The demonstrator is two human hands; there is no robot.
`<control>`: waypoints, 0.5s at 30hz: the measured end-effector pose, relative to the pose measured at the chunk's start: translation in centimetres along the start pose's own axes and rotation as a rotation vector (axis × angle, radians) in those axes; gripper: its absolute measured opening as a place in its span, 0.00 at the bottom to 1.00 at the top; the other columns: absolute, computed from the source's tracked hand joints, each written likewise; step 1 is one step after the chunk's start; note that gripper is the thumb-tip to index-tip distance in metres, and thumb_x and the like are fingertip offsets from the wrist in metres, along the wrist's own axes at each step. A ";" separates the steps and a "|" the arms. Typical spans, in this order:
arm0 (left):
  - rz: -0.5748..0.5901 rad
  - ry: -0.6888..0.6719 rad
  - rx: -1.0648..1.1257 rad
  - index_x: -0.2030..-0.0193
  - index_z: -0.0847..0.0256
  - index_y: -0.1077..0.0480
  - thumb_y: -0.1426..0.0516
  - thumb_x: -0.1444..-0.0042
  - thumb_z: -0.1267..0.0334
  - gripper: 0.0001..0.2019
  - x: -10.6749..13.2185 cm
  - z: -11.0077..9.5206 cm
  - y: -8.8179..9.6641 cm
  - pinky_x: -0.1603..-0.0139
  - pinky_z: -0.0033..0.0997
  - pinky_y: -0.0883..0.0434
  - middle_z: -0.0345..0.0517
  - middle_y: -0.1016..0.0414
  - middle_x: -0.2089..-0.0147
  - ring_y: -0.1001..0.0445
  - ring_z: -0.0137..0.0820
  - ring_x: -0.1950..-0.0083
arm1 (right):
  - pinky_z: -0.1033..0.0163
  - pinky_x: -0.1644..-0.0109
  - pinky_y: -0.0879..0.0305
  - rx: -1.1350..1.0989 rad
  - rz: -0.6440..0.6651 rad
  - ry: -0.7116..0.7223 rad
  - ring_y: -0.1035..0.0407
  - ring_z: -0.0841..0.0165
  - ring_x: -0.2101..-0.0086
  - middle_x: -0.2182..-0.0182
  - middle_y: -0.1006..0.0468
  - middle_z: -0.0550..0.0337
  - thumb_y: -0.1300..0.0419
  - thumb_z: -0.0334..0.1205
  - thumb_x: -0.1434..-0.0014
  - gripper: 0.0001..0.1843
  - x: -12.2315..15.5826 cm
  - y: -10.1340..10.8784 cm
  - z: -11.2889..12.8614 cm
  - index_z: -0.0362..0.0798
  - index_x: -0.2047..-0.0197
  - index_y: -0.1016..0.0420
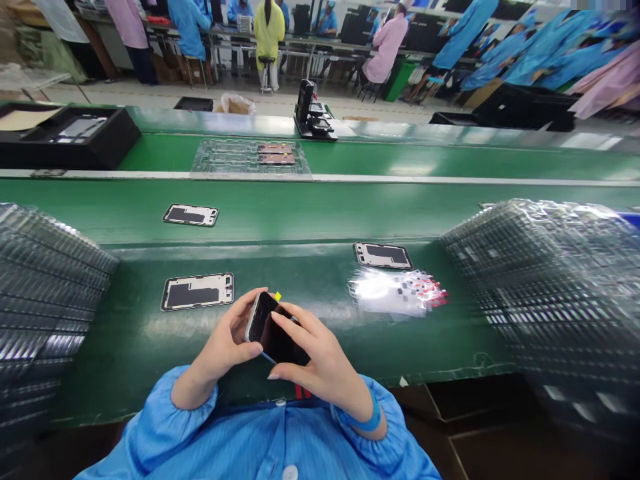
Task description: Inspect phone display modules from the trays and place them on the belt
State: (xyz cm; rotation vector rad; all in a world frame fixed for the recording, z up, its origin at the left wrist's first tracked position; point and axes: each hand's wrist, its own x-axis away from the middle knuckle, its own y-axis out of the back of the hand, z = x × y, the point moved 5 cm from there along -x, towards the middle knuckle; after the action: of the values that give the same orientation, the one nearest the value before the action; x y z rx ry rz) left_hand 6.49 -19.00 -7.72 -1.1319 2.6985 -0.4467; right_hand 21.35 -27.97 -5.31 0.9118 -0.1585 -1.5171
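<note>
My left hand (220, 333) and my right hand (320, 360) both grip a dark-screened smartphone (275, 333), tilted with its glass facing up and right. A small yellow tab (277, 296) sticks out past its far edge, and a thin blue strip shows at its lower edge. Just left of my left hand, a phone back frame with a black panel (197, 291) lies flat on the green conveyor belt (125, 347). Another frame (383, 255) lies to the right, beside a heap of clear film pieces with red tabs (397, 291). A third frame (191, 215) lies farther out.
Tall stacks of clear plastic trays rise at the left (45, 293) and right (545, 287). Farther out are a clear tray holding phone parts (250, 157), a black fixture (310, 110) and a black case (70, 137). Co-workers in blue and pink sit at benches beyond.
</note>
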 end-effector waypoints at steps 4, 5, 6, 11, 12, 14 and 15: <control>0.001 -0.012 -0.023 0.35 0.48 0.31 0.29 0.51 0.52 0.36 0.0 -0.1 0.0 0.40 0.34 0.29 0.52 0.27 0.35 0.28 0.46 0.35 | 0.45 0.39 0.30 0.014 0.002 -0.008 0.33 0.51 0.40 0.37 0.31 0.40 0.35 0.60 0.41 0.42 0.1 0.0 -0.1 0.50 0.30 0.38; 0.001 -0.013 -0.027 0.35 0.49 0.31 0.29 0.51 0.52 0.36 0.1 -0.1 0.0 0.39 0.35 0.29 0.53 0.27 0.35 0.29 0.47 0.35 | 0.45 0.40 0.30 0.018 0.005 -0.009 0.33 0.51 0.40 0.37 0.31 0.40 0.35 0.60 0.41 0.42 0.1 0.0 -0.1 0.50 0.30 0.38; 0.003 -0.014 -0.031 0.34 0.50 0.32 0.29 0.51 0.52 0.37 0.1 -0.2 0.0 0.39 0.36 0.29 0.54 0.27 0.35 0.29 0.48 0.35 | 0.45 0.40 0.30 0.022 0.007 -0.010 0.32 0.51 0.40 0.37 0.31 0.40 0.34 0.60 0.41 0.43 0.1 0.0 -0.1 0.49 0.30 0.38; 0.011 -0.018 -0.057 0.34 0.50 0.32 0.30 0.50 0.52 0.36 0.1 -0.2 -0.1 0.38 0.36 0.30 0.54 0.28 0.34 0.29 0.47 0.35 | 0.44 0.40 0.29 0.044 0.018 -0.014 0.32 0.50 0.40 0.37 0.31 0.39 0.33 0.60 0.42 0.43 0.0 -0.1 0.0 0.49 0.30 0.38; 0.012 -0.018 -0.064 0.34 0.50 0.32 0.30 0.50 0.52 0.36 0.1 -0.3 -0.1 0.38 0.36 0.30 0.53 0.28 0.34 0.29 0.47 0.35 | 0.44 0.41 0.29 0.046 0.018 -0.014 0.32 0.50 0.40 0.37 0.31 0.40 0.33 0.59 0.42 0.43 0.0 -0.1 0.0 0.50 0.30 0.38; 0.011 -0.019 -0.073 0.34 0.49 0.33 0.30 0.50 0.52 0.36 0.1 -0.3 -0.1 0.37 0.35 0.31 0.53 0.28 0.34 0.30 0.46 0.34 | 0.44 0.41 0.29 0.045 0.015 -0.009 0.33 0.50 0.40 0.37 0.31 0.40 0.34 0.59 0.42 0.43 0.0 -0.1 0.0 0.50 0.30 0.38; 0.011 -0.017 -0.075 0.34 0.50 0.33 0.30 0.49 0.52 0.36 0.1 -0.3 -0.1 0.36 0.36 0.31 0.53 0.28 0.34 0.30 0.46 0.34 | 0.44 0.40 0.29 0.042 0.011 -0.004 0.33 0.50 0.40 0.37 0.31 0.39 0.34 0.60 0.41 0.42 0.0 -0.1 0.1 0.50 0.30 0.38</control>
State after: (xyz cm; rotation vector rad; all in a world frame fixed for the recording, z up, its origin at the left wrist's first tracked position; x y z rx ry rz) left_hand 6.45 -19.06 -7.39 -1.1340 2.7265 -0.3347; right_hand 21.26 -28.02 -5.31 0.9399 -0.1983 -1.5099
